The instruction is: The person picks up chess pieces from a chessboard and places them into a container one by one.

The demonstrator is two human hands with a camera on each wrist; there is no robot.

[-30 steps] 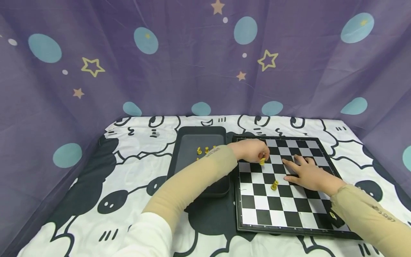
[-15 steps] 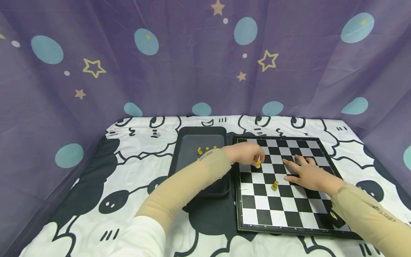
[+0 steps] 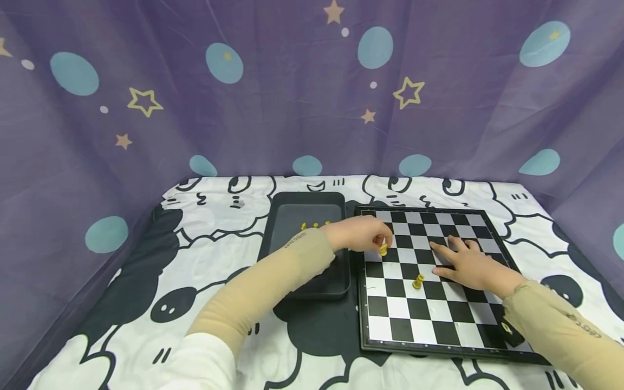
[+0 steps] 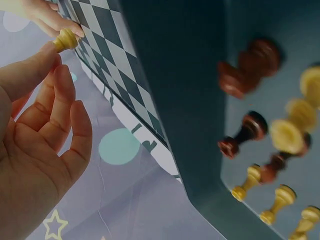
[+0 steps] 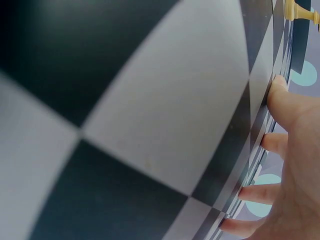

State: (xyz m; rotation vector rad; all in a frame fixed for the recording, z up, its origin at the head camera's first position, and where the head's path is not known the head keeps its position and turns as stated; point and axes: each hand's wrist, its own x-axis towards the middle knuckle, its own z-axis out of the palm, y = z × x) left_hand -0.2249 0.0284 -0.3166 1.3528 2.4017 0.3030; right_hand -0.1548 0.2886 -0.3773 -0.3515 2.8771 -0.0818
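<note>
Over the left part of the chessboard (image 3: 400, 327), my left hand (image 3: 361, 234) pinches a yellow chess piece (image 4: 66, 40) between thumb and fingertips. In the head view this piece overlaps the squares near the board's left edge. My right hand (image 3: 465, 266) lies with spread fingers on the board's right half; its fingertips (image 5: 272, 142) touch the squares in the right wrist view. Between the hands, a second yellow chess piece (image 3: 418, 281) stands upright on the board. A small yellow shape (image 3: 507, 327) shows beside the right sleeve, partly covered.
Left of the board stands a dark grey tray (image 3: 336, 290), partly hidden by the left arm. Inside it lie several yellow chess pieces (image 4: 280, 202) and reddish-brown chess pieces (image 4: 250, 131). A cartoon-print cloth (image 3: 205, 244) covers the table, and a purple curtain (image 3: 292, 108) hangs behind.
My left hand has moved left across the board toward the tray, carrying the yellow chess piece. The right hand and the standing piece have stayed in place.
</note>
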